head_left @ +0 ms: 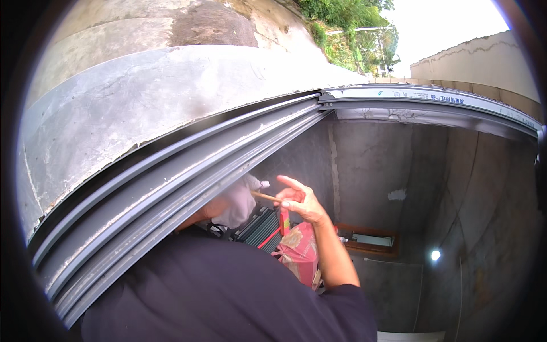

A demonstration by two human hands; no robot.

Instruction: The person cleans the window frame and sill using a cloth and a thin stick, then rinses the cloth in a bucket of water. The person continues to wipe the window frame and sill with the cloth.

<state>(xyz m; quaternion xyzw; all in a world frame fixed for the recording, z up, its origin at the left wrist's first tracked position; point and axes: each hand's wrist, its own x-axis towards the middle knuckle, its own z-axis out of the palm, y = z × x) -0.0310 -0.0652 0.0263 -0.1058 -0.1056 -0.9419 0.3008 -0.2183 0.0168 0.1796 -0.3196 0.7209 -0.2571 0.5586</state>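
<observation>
My right hand [299, 199] is raised at the middle of the view, its thumb and fingers pinching one end of a thin wooden stick [267, 196], with one finger extended. The stick's other end meets a whitish cloth [239, 203]. Left of the cloth is a blurred patch of skin that seems to be my left hand [213, 208]; grey metal frame rails [183, 171] partly hide it, and its fingers cannot be made out. Beneath the right hand are a red tool or box [284, 222], a dark ribbed object [260, 231] and a pink patterned bag or cloth [301, 252].
The metal frame's corner lies at the upper middle, with a film-covered rail [406, 93] running right. A grey stone or concrete ledge [128, 85] borders it on the left. Inside are concrete walls, a wooden-framed opening [372, 240] and a lit bulb [435, 255].
</observation>
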